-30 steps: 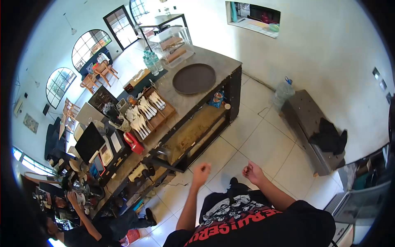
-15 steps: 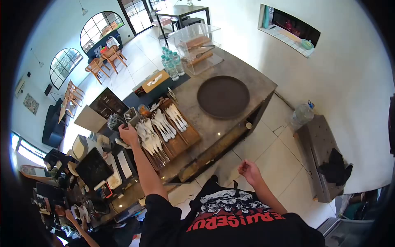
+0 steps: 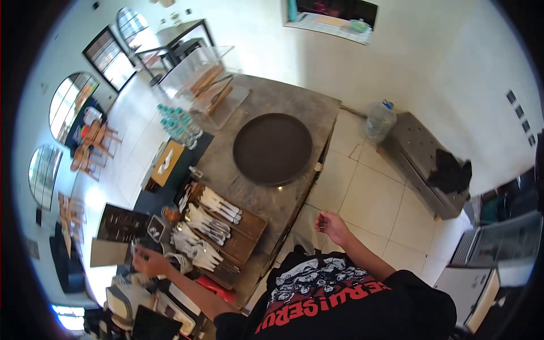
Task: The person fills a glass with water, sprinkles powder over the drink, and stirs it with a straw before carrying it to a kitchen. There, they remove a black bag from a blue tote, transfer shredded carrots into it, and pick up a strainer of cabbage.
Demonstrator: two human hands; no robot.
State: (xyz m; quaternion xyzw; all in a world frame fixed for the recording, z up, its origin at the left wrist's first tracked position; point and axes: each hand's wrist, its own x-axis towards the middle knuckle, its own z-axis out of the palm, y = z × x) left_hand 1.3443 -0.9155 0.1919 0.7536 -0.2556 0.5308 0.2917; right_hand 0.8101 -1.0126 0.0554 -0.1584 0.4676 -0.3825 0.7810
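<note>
My left hand (image 3: pixel 149 263) is over the counter, left of a wooden cutlery tray (image 3: pixel 245 245). Its fingers are curled at a small dark, glassy-looking thing too blurred to name. Close by on its right stands a grey metal holder (image 3: pixel 156 228). White-wrapped cutlery (image 3: pixel 205 225) lies in rows in the tray's compartments, with bare metal ends showing at the near side. My right hand (image 3: pixel 333 228) hangs above the floor beyond the counter's edge, loosely bent and holding nothing. A round dark serving tray (image 3: pixel 272 149) lies flat on the counter (image 3: pixel 309 101).
Several water bottles (image 3: pixel 180 127) and a tissue box (image 3: pixel 165 164) line the counter's far side, near a clear acrylic case (image 3: pixel 212 90). A dark menu board (image 3: pixel 120 222) stands beyond my left hand. On the right are a big water jug (image 3: pixel 381 120) and a brown bench (image 3: pixel 416 156).
The view has swung to the right, so the counter's things sit further left. My left hand has moved away from the tray, leftward past the metal holder. My right hand stays in the air.
</note>
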